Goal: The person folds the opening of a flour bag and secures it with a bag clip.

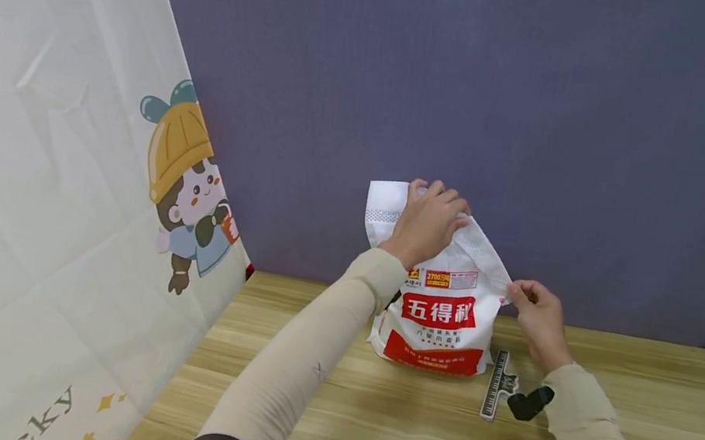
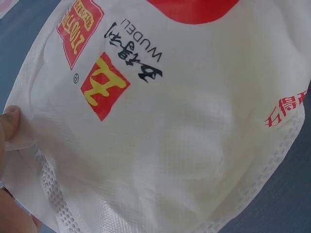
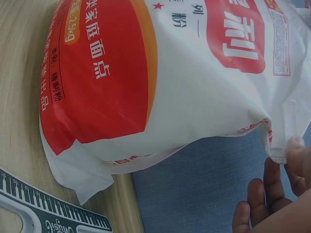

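Observation:
A white flour bag with red print stands upright on the wooden table, near the dark back wall. My left hand grips its top edge, fingers curled over the fold; in the left wrist view a thumb presses on the white cloth. At the bag's upper right corner, my right hand pinches the edge between thumb and fingers, as the right wrist view also shows on the bag's corner. The top seam slopes down from the left hand to the right. I cannot see inside the bag.
A black-and-white ruler-like piece lies on the table just right of the bag, beside a black object by the right wrist. A white printed sheet hangs at the left. The dark wall rises behind the table.

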`<act>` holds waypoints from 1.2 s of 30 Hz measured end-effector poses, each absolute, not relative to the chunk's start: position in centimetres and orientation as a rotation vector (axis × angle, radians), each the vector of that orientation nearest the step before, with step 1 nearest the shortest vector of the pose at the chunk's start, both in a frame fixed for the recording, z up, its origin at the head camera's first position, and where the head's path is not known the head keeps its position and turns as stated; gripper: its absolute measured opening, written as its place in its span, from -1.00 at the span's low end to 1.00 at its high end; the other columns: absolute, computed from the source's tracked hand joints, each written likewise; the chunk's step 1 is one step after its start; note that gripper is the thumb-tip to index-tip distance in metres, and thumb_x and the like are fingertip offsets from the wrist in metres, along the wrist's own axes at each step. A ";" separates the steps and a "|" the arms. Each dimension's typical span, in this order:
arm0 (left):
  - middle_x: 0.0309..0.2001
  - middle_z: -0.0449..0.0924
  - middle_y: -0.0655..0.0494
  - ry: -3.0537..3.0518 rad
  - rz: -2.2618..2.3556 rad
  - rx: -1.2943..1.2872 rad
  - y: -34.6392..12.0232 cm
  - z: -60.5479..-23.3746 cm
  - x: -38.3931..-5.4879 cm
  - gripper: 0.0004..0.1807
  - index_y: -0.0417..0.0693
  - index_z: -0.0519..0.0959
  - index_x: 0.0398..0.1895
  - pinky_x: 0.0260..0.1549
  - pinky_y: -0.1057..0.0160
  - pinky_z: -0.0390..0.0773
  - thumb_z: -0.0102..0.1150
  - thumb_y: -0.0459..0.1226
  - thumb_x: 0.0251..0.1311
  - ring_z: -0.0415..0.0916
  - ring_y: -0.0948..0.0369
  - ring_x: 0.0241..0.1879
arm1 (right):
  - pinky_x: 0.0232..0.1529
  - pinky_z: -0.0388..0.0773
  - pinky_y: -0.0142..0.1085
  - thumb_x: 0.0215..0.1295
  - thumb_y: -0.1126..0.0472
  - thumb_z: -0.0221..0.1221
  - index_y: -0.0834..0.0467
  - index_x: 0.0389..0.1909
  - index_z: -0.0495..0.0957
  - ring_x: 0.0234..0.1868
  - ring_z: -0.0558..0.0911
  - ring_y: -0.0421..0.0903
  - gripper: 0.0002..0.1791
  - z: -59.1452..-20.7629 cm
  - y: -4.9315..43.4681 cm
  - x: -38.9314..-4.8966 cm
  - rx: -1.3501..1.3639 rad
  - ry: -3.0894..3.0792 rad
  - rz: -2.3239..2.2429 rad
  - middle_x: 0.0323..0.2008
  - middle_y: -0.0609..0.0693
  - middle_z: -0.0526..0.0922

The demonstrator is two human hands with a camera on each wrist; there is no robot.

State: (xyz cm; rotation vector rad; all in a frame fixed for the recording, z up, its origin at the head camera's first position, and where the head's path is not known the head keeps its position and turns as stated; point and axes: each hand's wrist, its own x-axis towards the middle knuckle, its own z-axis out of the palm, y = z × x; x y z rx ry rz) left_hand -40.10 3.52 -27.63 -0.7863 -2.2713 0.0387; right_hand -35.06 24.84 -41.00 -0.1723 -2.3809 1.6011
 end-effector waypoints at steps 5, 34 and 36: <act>-0.09 0.62 0.41 -2.273 0.037 -0.789 3.3 -27.6 -39.9 -0.74 0.34 0.60 -0.06 0.24 0.03 0.16 -0.07 0.04 0.38 0.40 0.31 0.00 | -0.25 0.37 -0.37 0.42 -0.13 -0.05 0.25 0.05 0.44 -0.15 0.39 -0.08 -0.48 -40.9 24.6 -34.7 -0.179 -2.373 1.586 -0.14 0.04 0.44; -0.06 0.61 0.41 -2.284 -0.005 -0.810 2.0 -26.8 -38.7 -0.74 0.33 0.59 -0.03 0.26 0.02 0.15 -0.09 0.02 0.39 0.39 0.32 0.03 | -0.27 0.37 -0.45 0.44 -0.07 -0.03 0.25 0.03 0.47 -0.19 0.39 -0.23 -0.54 -40.8 24.7 -31.8 -0.184 -2.383 1.469 -0.18 -0.07 0.48; -0.05 0.61 0.41 -2.290 -0.007 -0.812 1.9 -26.8 -38.6 -0.73 0.33 0.58 -0.02 0.27 0.02 0.14 -0.09 0.02 0.40 0.39 0.32 0.04 | -0.28 0.37 -0.45 0.44 -0.07 -0.03 0.26 0.03 0.47 -0.19 0.40 -0.21 -0.53 -41.0 24.8 -31.6 -0.179 -2.387 1.462 -0.17 -0.05 0.49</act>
